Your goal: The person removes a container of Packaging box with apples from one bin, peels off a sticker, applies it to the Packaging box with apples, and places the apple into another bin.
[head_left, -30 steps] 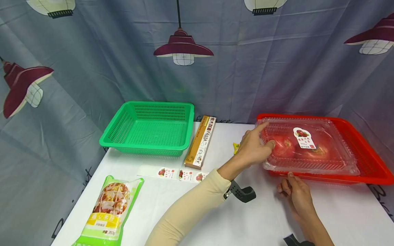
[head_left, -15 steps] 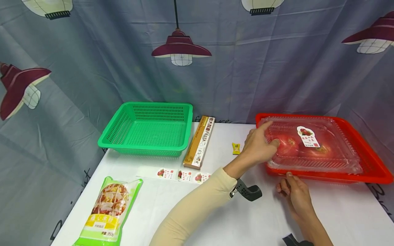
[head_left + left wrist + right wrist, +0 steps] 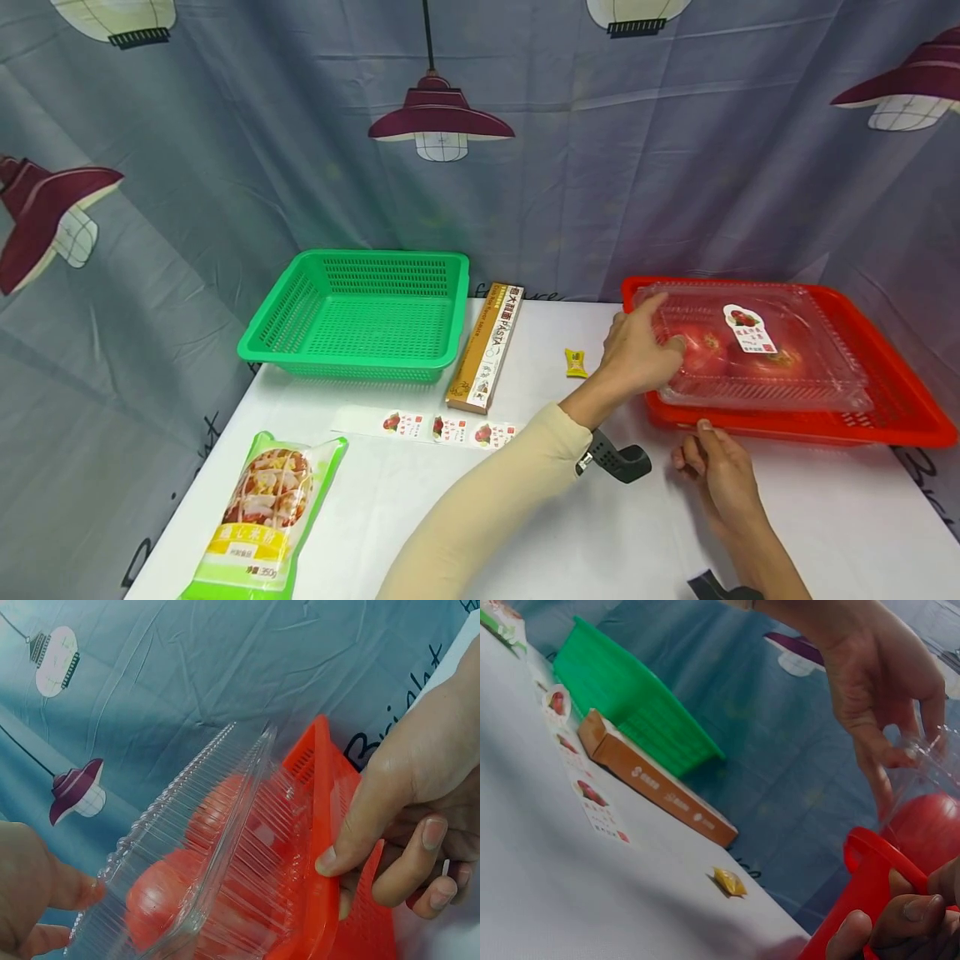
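Observation:
A clear plastic box [image 3: 810, 367] of tomatoes [image 3: 701, 350], with a white fruit sticker [image 3: 750, 329] on its lid, lies in the red basket [image 3: 911, 417] at the right. My left hand [image 3: 641, 350] grips the box's left end, thumb on the lid; the left wrist view shows its fingertips at the ribbed edge. Below the basket's front side, my right hand [image 3: 720, 471] pinches the red rim between thumb and fingers, as the left wrist view shows. The right wrist view has the right fingers [image 3: 907, 922] on the rim and the left hand [image 3: 885, 690] beyond.
A green basket [image 3: 352, 367] stands at the back left, beside a brown and white pasta box [image 3: 487, 350]. A yellow-wrapped sweet [image 3: 575, 363] lies mid-table. A sticker strip [image 3: 427, 427] and a green food bag [image 3: 262, 517] are nearer the front left. A curtain [image 3: 555, 192] hangs behind.
My left hand has moved slightly right, uncovering the yellow sweet. The box's front edge has shifted back, showing more of the red rim. My right hand stays at the rim.

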### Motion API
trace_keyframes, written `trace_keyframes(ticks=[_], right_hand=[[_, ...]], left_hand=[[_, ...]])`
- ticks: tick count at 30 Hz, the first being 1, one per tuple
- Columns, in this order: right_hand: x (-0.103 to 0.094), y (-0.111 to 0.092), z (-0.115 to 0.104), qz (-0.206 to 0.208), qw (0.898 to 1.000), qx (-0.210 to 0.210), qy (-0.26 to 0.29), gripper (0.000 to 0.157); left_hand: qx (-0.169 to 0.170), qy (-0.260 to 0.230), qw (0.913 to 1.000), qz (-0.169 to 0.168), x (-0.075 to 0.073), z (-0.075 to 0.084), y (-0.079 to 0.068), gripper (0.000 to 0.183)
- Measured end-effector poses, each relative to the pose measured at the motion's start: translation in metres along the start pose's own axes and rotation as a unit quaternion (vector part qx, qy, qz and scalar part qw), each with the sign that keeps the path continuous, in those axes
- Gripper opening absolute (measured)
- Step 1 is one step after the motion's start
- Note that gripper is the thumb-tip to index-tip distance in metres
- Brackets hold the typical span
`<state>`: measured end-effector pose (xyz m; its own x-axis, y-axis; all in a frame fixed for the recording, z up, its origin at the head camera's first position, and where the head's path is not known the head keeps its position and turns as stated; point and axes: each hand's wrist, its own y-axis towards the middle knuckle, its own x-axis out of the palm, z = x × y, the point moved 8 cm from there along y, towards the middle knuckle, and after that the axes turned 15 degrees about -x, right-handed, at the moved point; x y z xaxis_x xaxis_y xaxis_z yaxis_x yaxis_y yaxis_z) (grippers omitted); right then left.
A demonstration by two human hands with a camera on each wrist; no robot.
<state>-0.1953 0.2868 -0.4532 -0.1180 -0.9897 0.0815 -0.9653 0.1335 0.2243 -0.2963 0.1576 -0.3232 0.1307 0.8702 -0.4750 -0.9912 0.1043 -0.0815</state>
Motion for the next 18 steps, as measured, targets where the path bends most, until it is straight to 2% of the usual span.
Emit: trace_keyframes(ticks=[7,18], right_hand=[[-0.002,0.001,-0.001,0.003,1.0,-0.002,0.002,0.052],[0.0,0.0,-0.002,-0.001,1.0,-0.017,0.005,0.052]], left_hand=[[0.01,0.004,0.9999,-0.003,0.009,0.003,0.004,0.057],[-0.005,0.011,0.9999,-0.002,0.02,0.003,0.011,0.058]])
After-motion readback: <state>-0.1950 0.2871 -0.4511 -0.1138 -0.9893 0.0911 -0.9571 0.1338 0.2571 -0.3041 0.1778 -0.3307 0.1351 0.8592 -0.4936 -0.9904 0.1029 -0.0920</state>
